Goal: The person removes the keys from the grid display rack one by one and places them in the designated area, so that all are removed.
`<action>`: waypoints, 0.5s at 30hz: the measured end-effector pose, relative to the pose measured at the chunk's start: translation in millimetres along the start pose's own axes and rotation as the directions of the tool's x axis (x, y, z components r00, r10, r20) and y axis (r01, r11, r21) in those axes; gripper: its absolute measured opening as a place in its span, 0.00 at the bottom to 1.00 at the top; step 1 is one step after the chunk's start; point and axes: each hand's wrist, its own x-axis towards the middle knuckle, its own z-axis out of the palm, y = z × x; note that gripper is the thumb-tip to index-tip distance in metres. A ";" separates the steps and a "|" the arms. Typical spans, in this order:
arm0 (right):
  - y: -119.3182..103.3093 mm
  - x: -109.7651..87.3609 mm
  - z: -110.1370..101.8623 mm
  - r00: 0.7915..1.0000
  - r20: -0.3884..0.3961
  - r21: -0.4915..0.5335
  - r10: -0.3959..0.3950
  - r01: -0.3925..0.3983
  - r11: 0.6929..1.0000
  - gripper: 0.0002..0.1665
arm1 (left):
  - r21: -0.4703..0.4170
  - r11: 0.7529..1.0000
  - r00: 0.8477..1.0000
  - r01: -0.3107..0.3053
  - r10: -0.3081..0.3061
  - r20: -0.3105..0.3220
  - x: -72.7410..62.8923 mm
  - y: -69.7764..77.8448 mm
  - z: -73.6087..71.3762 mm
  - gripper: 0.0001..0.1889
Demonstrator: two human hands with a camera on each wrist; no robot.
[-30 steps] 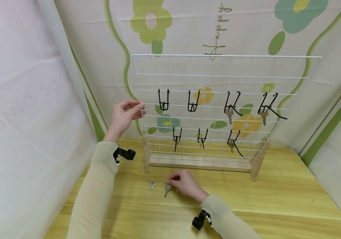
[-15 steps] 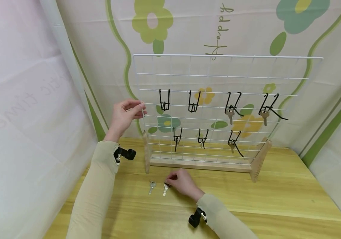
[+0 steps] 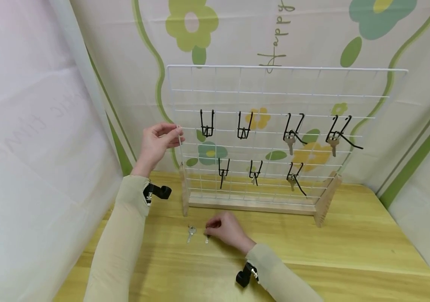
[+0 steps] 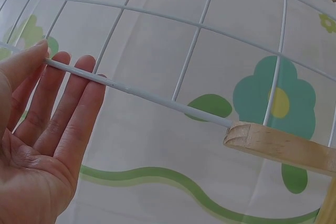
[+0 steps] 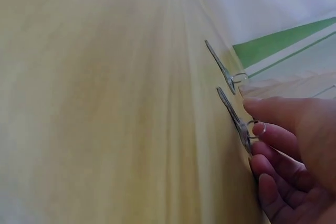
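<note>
My left hand (image 3: 156, 144) pinches the left side wire of a white wire grid rack (image 3: 286, 68), thumb in front and fingers behind; the left wrist view shows this hand (image 4: 58, 124) close up. Low over the table, my right hand (image 3: 228, 230) has its curled fingers at the small ring of a metal key (image 3: 206, 240), which they partly cover in the head view. In the right wrist view, thumb and index finger of the hand (image 5: 294, 150) meet around that key's (image 5: 236, 119) ring. Just left of it lies a second key (image 3: 191, 233) with its own ring.
Several black hooks hang on the grid. Two upper left hooks (image 3: 207, 126) (image 3: 243, 126) carry no key; keys such as this one (image 3: 291, 144) hang on others. Wooden feet (image 3: 328, 201) support the rack on the wooden table (image 3: 369, 243). A flowered cloth (image 3: 313, 37) hangs behind.
My right hand has shifted slightly left with the key at its fingers, and that key now shows less from under the hand. The left hand stays on the grid edge.
</note>
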 end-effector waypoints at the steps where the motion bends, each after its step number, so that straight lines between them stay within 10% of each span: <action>1: -0.3 -0.4 1.1 1.000 -0.004 -0.007 0.005 -0.005 1.000 0.10 | 0.000 1.000 1.000 0.001 -0.001 0.000 0.1 -0.1 -0.3 0.11; 15: -1.0 -2.6 1.8 0.999 0.013 -0.094 -0.033 0.034 0.995 0.09 | 0.003 1.000 1.000 0.017 -0.017 -0.003 3.1 -0.7 -0.9 0.12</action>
